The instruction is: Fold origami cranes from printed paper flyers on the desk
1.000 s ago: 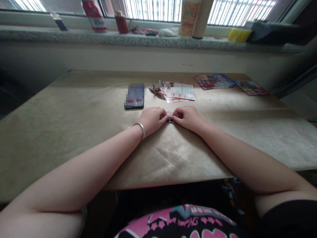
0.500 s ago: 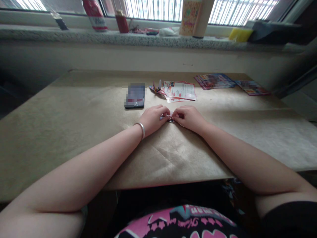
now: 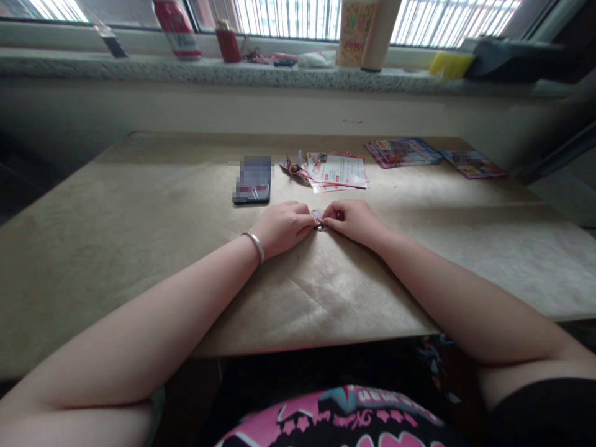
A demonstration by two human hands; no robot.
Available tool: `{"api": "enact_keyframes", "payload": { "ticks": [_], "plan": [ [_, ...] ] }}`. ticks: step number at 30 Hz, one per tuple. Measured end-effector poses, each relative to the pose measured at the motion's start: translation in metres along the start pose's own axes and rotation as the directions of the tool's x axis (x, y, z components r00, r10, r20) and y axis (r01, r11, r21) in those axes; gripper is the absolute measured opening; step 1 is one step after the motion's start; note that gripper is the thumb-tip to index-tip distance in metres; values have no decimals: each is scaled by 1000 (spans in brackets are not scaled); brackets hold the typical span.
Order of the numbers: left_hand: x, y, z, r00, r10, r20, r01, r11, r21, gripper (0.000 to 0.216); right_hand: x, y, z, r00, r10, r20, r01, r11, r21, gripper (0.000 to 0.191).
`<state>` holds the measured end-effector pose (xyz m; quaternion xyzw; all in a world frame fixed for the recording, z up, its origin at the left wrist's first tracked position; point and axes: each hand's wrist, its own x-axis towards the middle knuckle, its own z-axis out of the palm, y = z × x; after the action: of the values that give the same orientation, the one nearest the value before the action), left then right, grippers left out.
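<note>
Brown kraft paper across the surface [image 3: 139, 236]. Near its middle, left hand [image 3: 279, 226] and right hand [image 3: 354, 220] close together, fingertips clamped on a small folded paper scrap [image 3: 319, 217], low against the surface. Farther off: phone [image 3: 252, 180], leaflets [image 3: 338, 169]. Looks mid-fold, pressing a crease; calls next for firm, even pinching along that edge.

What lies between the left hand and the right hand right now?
A small folded paper piece, pinched from both sides by the left hand and the right hand, down on the brown paper sheet. The head view shows it.
</note>
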<state>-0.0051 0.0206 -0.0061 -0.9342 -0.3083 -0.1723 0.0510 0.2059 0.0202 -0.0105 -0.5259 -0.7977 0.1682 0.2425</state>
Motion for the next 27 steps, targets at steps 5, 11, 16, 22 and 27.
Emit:
{"api": "enact_keyframes", "payload": {
  "ticks": [5,11,16,22,27],
  "plan": [
    [-1,-1,0,1000,20,7,-20,999,32,25,2,0,0,999,39,1,-38,999,-22,13],
    [-2,0,-3,998,41,39,-42,999,22,30,0,2,2,1000,21,-12,-21,999,-29,14],
    [-2,1,-5,996,63,57,-66,997,51,30,-8,1,-4,962,-269,-46,258,952,-164,11],
    [-2,-2,-3,996,83,45,-84,996,14,30,-14,-3,-7,953,-303,6,294,922,-253,20],
    [-3,-4,-1,997,77,13,-77,997,-5,28,-11,-2,-4,951,-309,13,304,925,-229,20]
  ]
}}
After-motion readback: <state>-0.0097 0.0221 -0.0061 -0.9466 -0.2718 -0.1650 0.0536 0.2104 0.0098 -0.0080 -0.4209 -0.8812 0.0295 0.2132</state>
